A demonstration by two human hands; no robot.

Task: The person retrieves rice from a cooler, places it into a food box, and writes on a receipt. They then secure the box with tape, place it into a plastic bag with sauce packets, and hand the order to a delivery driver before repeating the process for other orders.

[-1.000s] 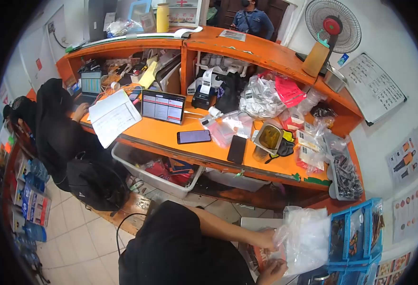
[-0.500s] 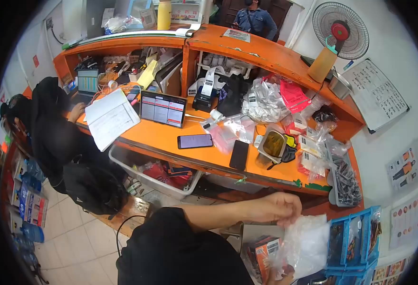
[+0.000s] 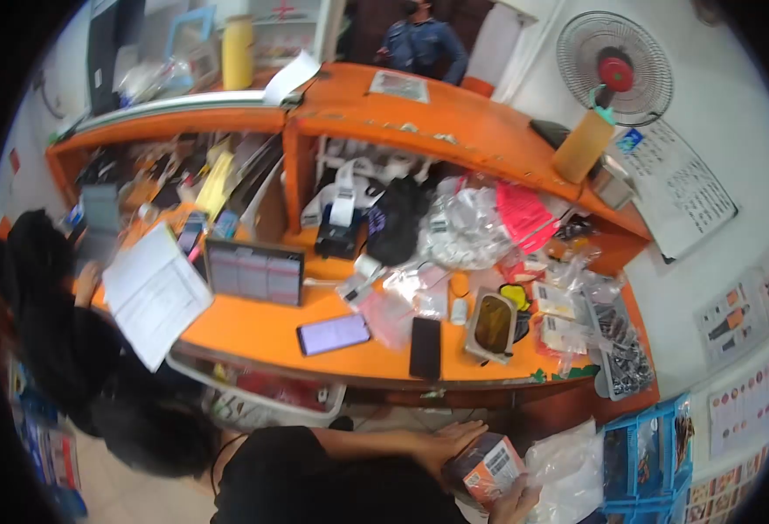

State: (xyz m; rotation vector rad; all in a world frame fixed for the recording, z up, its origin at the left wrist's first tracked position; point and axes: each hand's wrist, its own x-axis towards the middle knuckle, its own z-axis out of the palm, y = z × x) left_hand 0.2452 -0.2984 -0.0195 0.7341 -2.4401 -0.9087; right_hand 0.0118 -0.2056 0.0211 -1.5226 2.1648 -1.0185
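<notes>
An orange and dark box (image 3: 487,470) with a white label is between my two hands at the lower middle. My left hand (image 3: 453,444) lies along its upper left side, fingers against the box. My right hand (image 3: 516,501) grips its lower right corner, beside a clear plastic bag (image 3: 568,472). The bag lies just right of the box and touches or nearly touches my right hand. The underside of the box and some fingers are hidden.
The orange desk (image 3: 253,336) holds a tablet (image 3: 255,272), a lit phone (image 3: 334,334), a dark phone (image 3: 426,348) and a metal container (image 3: 493,326). Blue baskets (image 3: 647,454) stand at right. A co-worker (image 3: 44,306) in black sits at left; another person (image 3: 424,48) stands behind the counter.
My left hand has let go of the plastic bag and moved down and left onto the box. The box has risen between my hands. The head view has shifted, and the co-worker appears lower.
</notes>
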